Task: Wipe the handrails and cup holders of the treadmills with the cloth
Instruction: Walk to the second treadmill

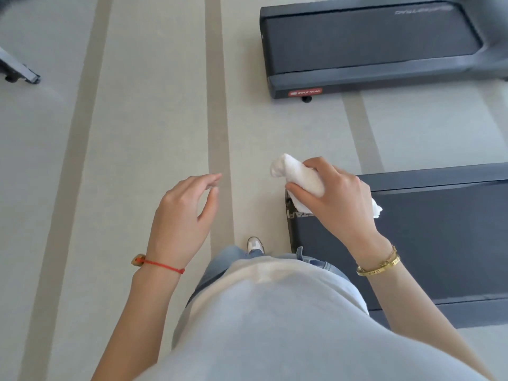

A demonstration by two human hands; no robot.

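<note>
- Right hand point(334, 198) grips a bunched white cloth point(298, 176) above the near treadmill deck point(439, 243).
- Left hand point(184, 213) hangs empty, fingers loosely curled, over the floor point(137, 119).
- A second treadmill point(371, 45) stands farther off.

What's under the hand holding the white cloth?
Under the right hand gripping the crumpled white cloth lies the rear corner of the near dark grey treadmill, above the pale striped floor. The hand and cloth cover most of the corner's lettering.

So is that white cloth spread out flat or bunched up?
Bunched up. The white cloth is wadded in the right hand, with crumpled ends sticking out on both sides of the fingers.
</note>
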